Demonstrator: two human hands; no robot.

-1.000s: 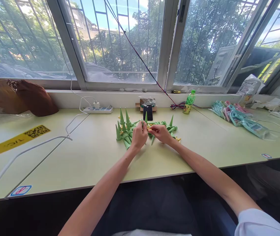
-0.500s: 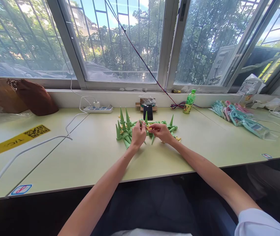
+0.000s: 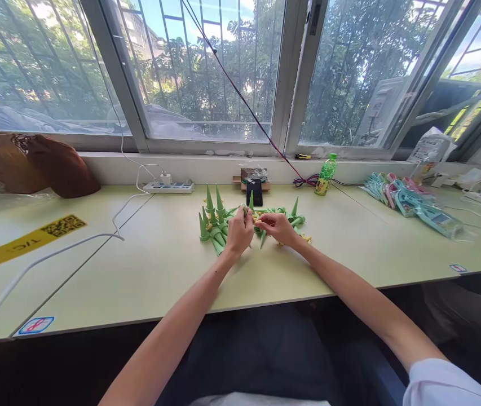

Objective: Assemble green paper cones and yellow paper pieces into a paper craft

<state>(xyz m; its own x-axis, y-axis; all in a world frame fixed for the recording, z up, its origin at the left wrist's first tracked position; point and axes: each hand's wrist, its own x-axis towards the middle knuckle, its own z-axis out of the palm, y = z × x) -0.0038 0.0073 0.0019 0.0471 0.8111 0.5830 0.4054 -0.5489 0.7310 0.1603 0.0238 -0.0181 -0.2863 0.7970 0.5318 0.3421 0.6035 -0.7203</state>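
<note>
1. At frame centre, the left hand [image 3: 239,232] closes its fingers on a small green piece [image 3: 245,211], its exact shape hidden.
2. Just beside it, apart from it, the right hand [image 3: 279,228] pinches a small yellow piece [image 3: 258,217] between thumb and fingertips.
3. Pointed green cones and tubes [image 3: 219,230], with yellow bits among them, spread around both hands on the pale yellow-green tabletop [image 3: 159,254]; several cones stand upright left of centre.
4. A black rectangular phone [image 3: 254,193] lies just behind the cluster, before a small open brown cardboard box [image 3: 254,176].
5. A green-capped clear plastic bottle [image 3: 326,176] stands right of centre, near light-blue and pink straps [image 3: 409,200].
</note>
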